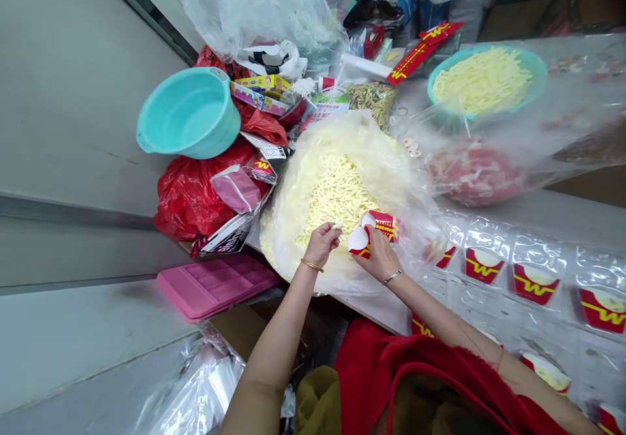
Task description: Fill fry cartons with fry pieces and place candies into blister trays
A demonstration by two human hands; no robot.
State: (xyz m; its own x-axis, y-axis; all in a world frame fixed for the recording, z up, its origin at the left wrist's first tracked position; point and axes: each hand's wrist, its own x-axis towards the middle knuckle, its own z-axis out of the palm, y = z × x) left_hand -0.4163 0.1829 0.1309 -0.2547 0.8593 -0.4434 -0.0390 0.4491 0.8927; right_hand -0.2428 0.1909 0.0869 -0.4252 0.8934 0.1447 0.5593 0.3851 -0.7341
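Note:
A big clear plastic bag point(288, 187) lies opened out, with a heap of pale yellow fry-shaped pieces point(342, 190) in it. Over the heap's near edge, my left hand point(321, 246) is closed in a pinch on a few of these pieces. My right hand point(380, 259) grips a small red fry carton point(360, 242), whose white inside faces my left hand. Right behind it, by my fingertips, is another red carton or a few together point(385, 225); whether my right hand holds these too, I cannot tell.
Right of the bag lie clear sleeves with red cartons point(483, 264). A turquoise basin point(443, 73) of pale pieces stands at the back right, near a bag of pink pieces point(482, 171). At left are another turquoise basin point(188, 112), a red bag point(190, 194) and pink trays point(215, 285).

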